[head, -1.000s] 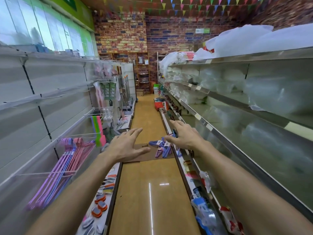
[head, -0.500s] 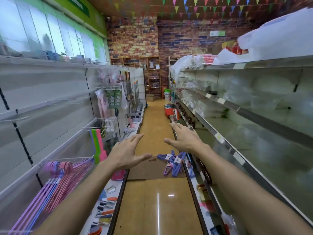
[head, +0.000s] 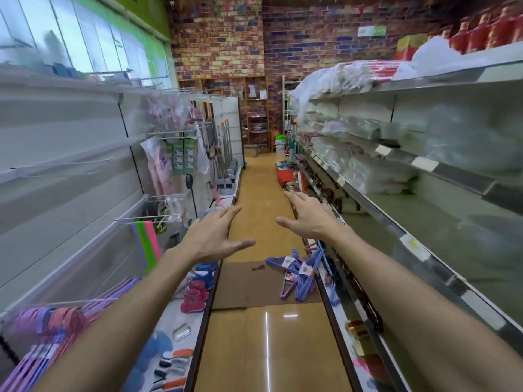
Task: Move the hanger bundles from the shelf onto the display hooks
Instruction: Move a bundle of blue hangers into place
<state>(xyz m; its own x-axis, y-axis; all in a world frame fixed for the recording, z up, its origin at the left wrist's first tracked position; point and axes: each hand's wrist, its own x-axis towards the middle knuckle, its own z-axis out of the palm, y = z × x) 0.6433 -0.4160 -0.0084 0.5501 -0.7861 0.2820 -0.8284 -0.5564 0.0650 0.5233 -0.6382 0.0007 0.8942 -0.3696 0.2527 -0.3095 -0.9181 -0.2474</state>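
Both my arms reach forward down a shop aisle. My left hand is open, fingers spread, holding nothing. My right hand is open too, palm down, empty. Below and ahead of my hands, purple and blue hanger bundles with paper tags lie on a flat cardboard sheet on the floor, by the right shelf's base. Pink and purple hangers hang on a wire display hook at the lower left.
White shelving with wire hooks lines the left; green and pink items hang there. Small shoes sit on the left base shelf. Metal shelves with plastic-wrapped goods run along the right. A brick wall closes the far end.
The view has advanced along the aisle and tilted; the floor hangers now appear lower and nearer. Both hands stay open and empty, raised slightly above the bundles.
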